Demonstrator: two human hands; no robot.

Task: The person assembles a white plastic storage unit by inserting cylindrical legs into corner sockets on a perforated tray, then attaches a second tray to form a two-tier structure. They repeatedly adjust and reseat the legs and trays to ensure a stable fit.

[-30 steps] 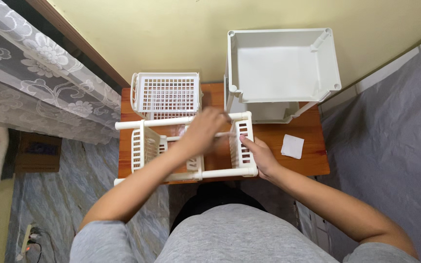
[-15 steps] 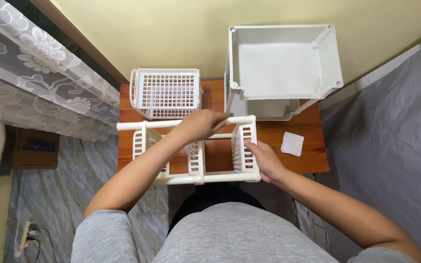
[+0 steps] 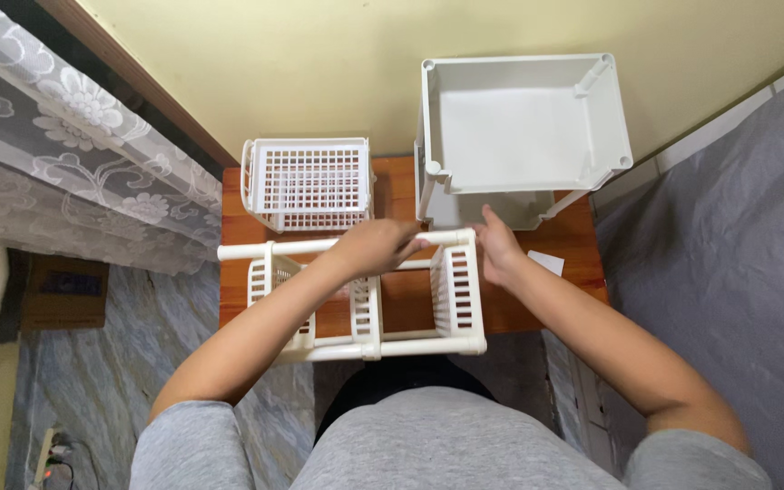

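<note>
1. Grey fabric of the person's clothing (image 3: 437, 445) fills the near edge of the view, with both forearms reaching away from it over a small wooden table (image 3: 410, 295).
2. A white plastic rack frame (image 3: 374, 290) of tubes and slatted panels lies across the table, its near tube along the near edge and its left end hanging past the table's left edge. It sits in much the same spot as half a second ago.
3. The left hand (image 3: 376, 247) rests on the frame's far tube, fingers curled together over it and pointing toward the right end. It has slid right along the tube since the earlier frames, when it lay nearer the middle.
4. The right hand (image 3: 499, 249) is at the frame's far right corner, fingers held together and pointing away, touching the end slatted panel. A second ago it gripped the near right corner; it has moved toward the far side. Whether it grips or only touches I cannot tell.
5. A small white card (image 3: 548, 262) lies by the table's right edge, now partly covered by the right wrist.
6. A white lattice basket (image 3: 308, 183) stands at the far left corner, unmoved.
7. A deep white bin (image 3: 524, 122) stands at the far right corner, against the yellow wall, unmoved.
</note>
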